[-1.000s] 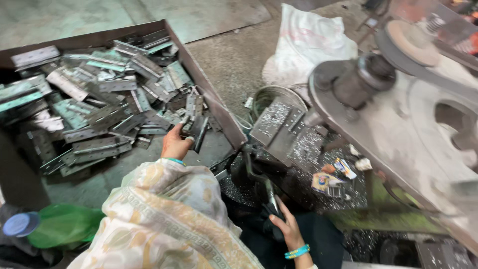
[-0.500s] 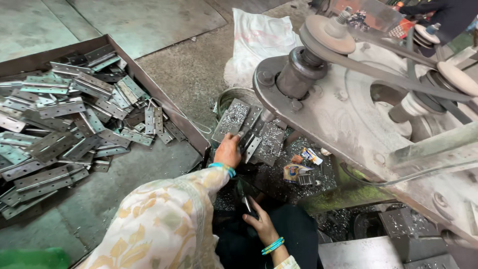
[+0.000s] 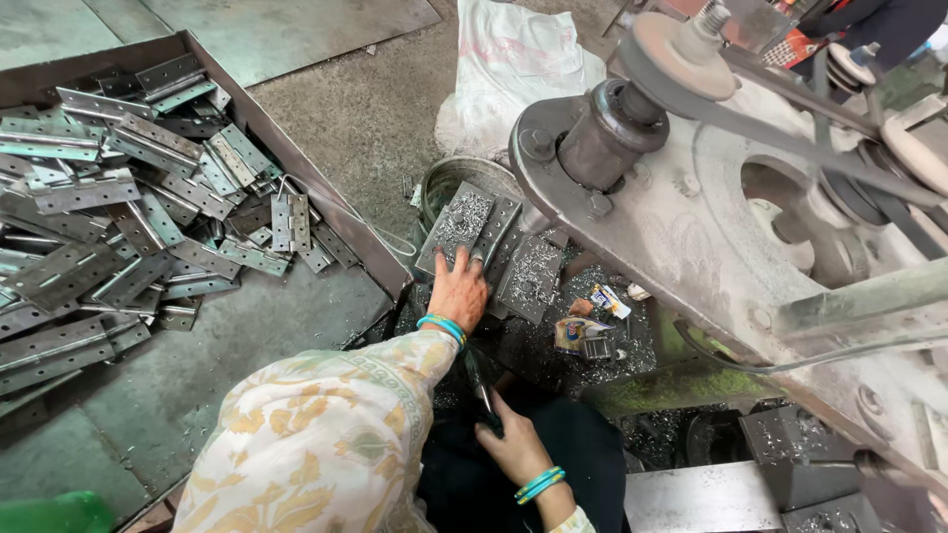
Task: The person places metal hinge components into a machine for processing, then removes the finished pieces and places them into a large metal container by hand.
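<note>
The left hand [image 3: 459,289] lies flat, fingers spread, on a few shaving-covered hinge plates [image 3: 481,233] at the machine's [image 3: 691,237] base. The right hand [image 3: 509,444] grasps a dark tool [image 3: 482,390]. Many more hinges [image 3: 128,227] still fill the tray [image 3: 326,212].

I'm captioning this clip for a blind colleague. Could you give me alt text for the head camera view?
A person's left hand presses on shaving-covered metal hinge plates stacked beside a large belt-driven machine, while the right hand grips a dark tool near the lap. To the left, an open tray holds a heap of loose hinges.
</note>
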